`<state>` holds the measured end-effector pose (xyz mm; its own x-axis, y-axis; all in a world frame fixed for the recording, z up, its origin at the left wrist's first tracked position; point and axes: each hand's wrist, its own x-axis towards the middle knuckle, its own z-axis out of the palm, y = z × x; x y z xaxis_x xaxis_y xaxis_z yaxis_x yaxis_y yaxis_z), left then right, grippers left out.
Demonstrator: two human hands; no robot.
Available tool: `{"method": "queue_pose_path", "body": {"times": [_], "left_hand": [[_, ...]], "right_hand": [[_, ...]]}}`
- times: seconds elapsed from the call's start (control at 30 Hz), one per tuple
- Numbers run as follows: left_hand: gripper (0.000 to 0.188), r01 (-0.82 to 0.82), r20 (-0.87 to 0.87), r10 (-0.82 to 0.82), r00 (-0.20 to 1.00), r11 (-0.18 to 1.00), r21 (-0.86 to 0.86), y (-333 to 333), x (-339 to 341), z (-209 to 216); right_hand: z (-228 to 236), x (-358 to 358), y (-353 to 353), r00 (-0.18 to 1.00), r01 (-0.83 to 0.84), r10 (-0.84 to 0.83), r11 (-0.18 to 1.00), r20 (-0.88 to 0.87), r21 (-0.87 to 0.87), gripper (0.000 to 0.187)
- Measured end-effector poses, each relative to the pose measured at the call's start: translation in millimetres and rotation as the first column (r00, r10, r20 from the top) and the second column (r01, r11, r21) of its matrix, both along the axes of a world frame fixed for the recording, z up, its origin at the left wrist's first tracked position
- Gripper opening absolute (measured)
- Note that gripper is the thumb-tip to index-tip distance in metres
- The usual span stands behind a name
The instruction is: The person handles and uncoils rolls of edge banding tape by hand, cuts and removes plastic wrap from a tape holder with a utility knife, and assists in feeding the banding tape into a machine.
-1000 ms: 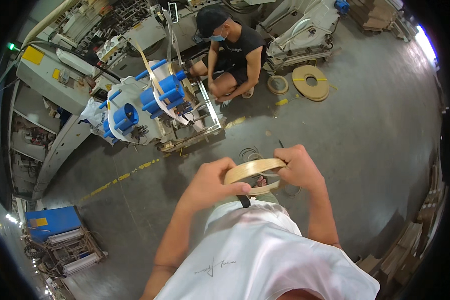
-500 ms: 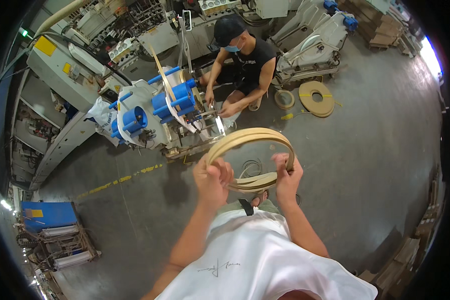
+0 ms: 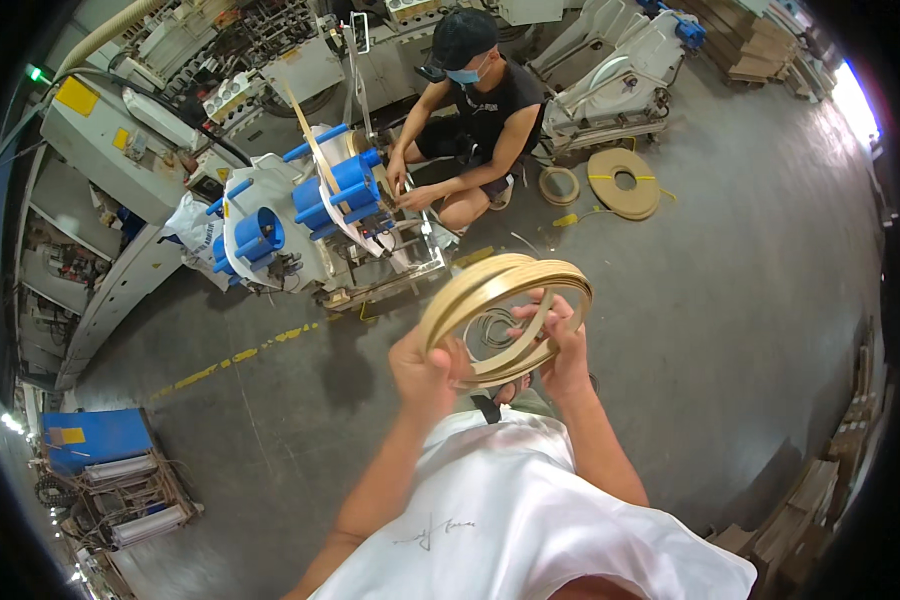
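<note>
**Operator A:** Since the earlier frame, the coil of tan strip (image 3: 480, 285) has tipped and its turns have fanned apart; an inner loop (image 3: 532, 338) now slants across its opening. The co-worker's hands (image 3: 417, 197) have shifted closer to the blue reel (image 3: 357, 180). From my remote seat, how do I read the rest, left to right?

**Operator B:** At far left I note a blue-topped cart (image 3: 95, 435), well apart from the work. Next, upper left of the coil, stands the blue reel, the crouching co-worker beside it. At centre, the left hand (image 3: 420, 365) pinches the coil's near-left side; its fingers blur.

**Operator A:** And the right hand (image 3: 565, 350)?

**Operator B:** It supports the coil's right side. Its fingers reach into the ring, somewhat spread, behind the inner loop; I cannot tell whether the thumb presses. The coil is held above the floor (image 3: 720, 300), before the white shirt (image 3: 510, 490). Farther right and beyond, a flat tan roll (image 3: 620, 203) lies on the floor.

**Operator A:** Sound handling, in my judgement?

**Operator B:** I would keep both sides level, gather the fanned turns edge to edge, and squeeze lightly, lest the inner loop spring out.
</note>
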<state>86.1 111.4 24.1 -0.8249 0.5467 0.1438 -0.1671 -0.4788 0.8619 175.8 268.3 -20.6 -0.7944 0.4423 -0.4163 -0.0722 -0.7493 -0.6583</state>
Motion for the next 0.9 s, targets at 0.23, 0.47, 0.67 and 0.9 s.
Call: {"method": "queue_pose_path", "body": {"times": [0.23, 0.47, 0.67, 0.9], "left_hand": [[0.043, -0.043, -0.016, 0.04, 0.999, 0.961, -0.272, -25, -24, 9], [0.022, 0.175, -0.04, -0.335, 0.942, 0.586, -0.791, -25, -40, 75], [0.036, -0.19, -0.309, -0.712, 0.63, 0.245, -0.951, -8, -29, 95], [0.031, 0.046, -0.274, -0.66, 0.699, 0.424, -0.904, -13, -44, 94]], "right_hand": [[8, 6, 28, 0.972, -0.226, 0.017, 0.316, 0.233, 0.921, 0.037], [23, 11, 38, 0.87, -0.488, 0.069, -0.016, 0.488, 0.873, 0.053], [31, 8, 11, 0.992, -0.072, 0.121, 0.244, 0.044, 0.967, 0.062], [2, -1, -16, 0.926, -0.376, 0.311, 0.692, 0.216, 0.616, 0.024]]}}
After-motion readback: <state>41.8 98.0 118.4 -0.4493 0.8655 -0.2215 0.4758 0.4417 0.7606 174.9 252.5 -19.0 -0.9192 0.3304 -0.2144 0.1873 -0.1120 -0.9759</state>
